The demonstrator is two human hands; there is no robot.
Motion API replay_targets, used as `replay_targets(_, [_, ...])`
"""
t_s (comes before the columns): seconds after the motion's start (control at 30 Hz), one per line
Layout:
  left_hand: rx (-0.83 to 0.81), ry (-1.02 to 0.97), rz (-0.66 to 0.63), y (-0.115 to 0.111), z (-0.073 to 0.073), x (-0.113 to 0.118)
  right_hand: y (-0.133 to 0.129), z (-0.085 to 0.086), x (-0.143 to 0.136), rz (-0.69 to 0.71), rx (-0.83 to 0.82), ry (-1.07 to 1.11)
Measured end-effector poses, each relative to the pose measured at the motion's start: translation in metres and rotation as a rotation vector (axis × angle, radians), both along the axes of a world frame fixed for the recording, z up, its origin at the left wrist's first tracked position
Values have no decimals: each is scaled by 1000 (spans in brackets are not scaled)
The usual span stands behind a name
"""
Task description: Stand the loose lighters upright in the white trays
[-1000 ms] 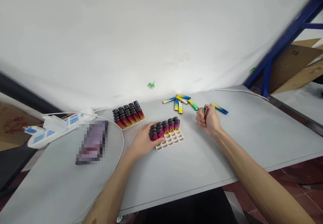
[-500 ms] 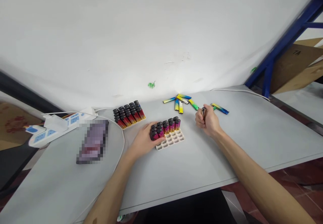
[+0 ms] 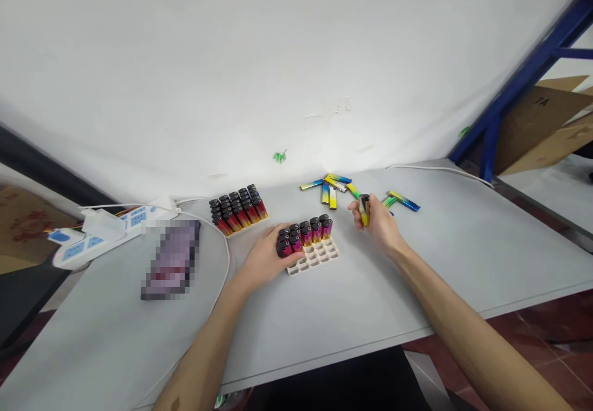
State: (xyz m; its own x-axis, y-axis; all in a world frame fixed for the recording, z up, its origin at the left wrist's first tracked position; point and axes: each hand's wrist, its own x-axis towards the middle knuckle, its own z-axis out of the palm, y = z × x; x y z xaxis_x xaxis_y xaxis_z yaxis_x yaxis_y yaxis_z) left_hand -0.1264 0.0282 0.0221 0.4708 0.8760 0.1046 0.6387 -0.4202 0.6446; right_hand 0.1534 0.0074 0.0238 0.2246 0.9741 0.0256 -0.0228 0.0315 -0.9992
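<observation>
My left hand (image 3: 260, 255) is wrapped round the left end of a white tray (image 3: 319, 259) and the purple-and-yellow lighters (image 3: 316, 230) standing in it. Its thumb lies along the near side of the lighters, and the far fingers are partly hidden. The near slots of the tray hold nothing. To the right, my right hand (image 3: 378, 222) grips a yellow lighter (image 3: 364, 212) with a dark top, held upright above the table. Just behind that hand lie loose yellow, blue and green lighters (image 3: 332, 198).
A second tray of red-and-yellow lighters (image 3: 238, 215) stands at the back left. Further left are a blurred phone-like object (image 3: 171, 262), a white power strip (image 3: 134, 216) and a looping white cable (image 3: 227, 247). A white wall (image 3: 296, 77) borders the table behind.
My right hand has turned and shifted slightly left, bringing the yellow lighter's body into sight. My left hand stays on the tray and its lighters.
</observation>
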Motion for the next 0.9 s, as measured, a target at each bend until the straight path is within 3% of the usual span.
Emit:
replay_targets(0.23, [-3, 21, 8, 0, 1, 0, -38, 19, -6, 23, 162, -507])
replay_targets(0.47, [22, 9, -4, 0, 0, -1, -53, 37, -35, 193, 216, -631])
replay_targets(0.67, [-6, -13, -20, 0, 0, 0, -46, 22, -64, 233, 254, -746])
replay_targets(0.9, [-1, -27, -41, -1, 3, 0, -44, 8, -73, 232, 237, -804])
